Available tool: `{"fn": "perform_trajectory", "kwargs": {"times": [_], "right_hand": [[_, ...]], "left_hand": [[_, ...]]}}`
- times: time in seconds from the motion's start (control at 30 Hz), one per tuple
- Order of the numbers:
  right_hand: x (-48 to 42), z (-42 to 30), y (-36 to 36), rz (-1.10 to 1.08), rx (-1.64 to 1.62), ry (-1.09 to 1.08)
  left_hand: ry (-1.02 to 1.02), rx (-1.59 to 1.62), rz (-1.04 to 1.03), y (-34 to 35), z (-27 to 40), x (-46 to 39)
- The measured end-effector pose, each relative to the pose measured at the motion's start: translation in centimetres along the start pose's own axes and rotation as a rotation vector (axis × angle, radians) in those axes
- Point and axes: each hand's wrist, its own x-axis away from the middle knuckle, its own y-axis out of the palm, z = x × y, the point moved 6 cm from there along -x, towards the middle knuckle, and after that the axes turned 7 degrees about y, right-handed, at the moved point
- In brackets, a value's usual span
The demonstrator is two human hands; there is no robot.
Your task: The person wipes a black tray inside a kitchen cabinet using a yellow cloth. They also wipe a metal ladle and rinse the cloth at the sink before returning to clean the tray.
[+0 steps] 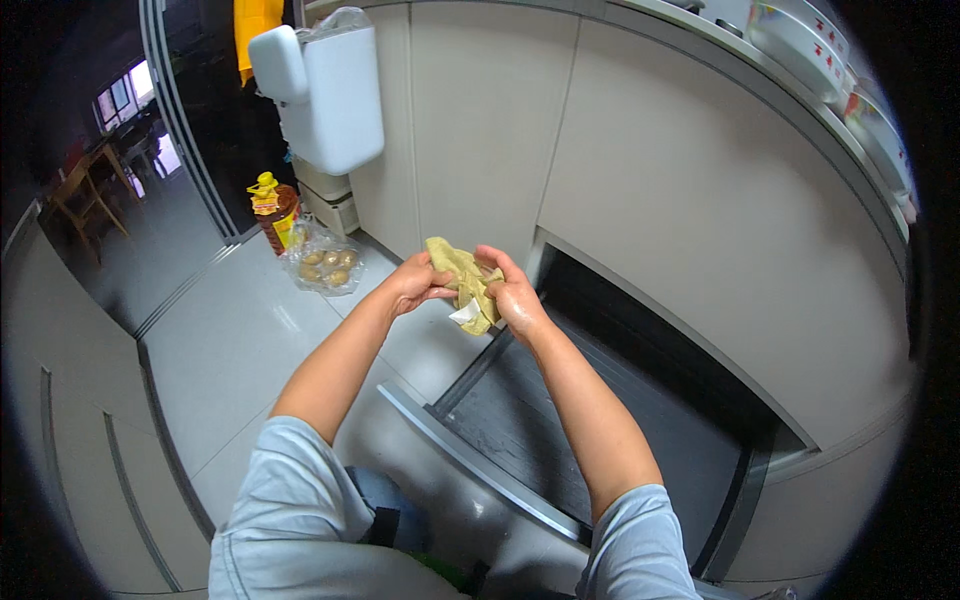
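A crumpled yellow cloth (471, 289) with a white tag hangs between my two hands, above the floor and the near-left corner of a pulled-out drawer. My left hand (420, 285) grips its left side between thumb and fingers. On the other side, my right hand (516, 294) pinches the cloth with the thumb, its fingers curled behind. The skin of the right hand looks wet. Below and to the right, the dark-bottomed drawer (517, 420) stands out from the cabinet, its light front edge towards me.
A white bin (337, 97) with a liner hangs on the cabinet (487, 112). On the tiled floor stand an oil bottle (276, 214) and a clear bag of round, brownish produce (328, 264). Bowls (799, 49) sit on the counter at upper right. A sliding door frame (187, 127) is at left.
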Motion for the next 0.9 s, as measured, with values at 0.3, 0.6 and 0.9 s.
{"fn": "perform_trajectory", "kwargs": {"times": [0.3,0.6,0.9], "right_hand": [[-1.2,2.7,-0.1,0.307,0.160,0.066],[-0.1,3.9,0.8,-0.053,-0.460,0.178],[1.4,4.4,-2.5,0.350,0.531,0.052]], "left_hand": [[-0.144,-0.330,0.364,-8.4,-9.0,1.5],[0.114,-0.269,0.061,-1.9,-5.8,2.5],[0.125,-0.174,0.224,-2.5,-5.0,2.3]]}}
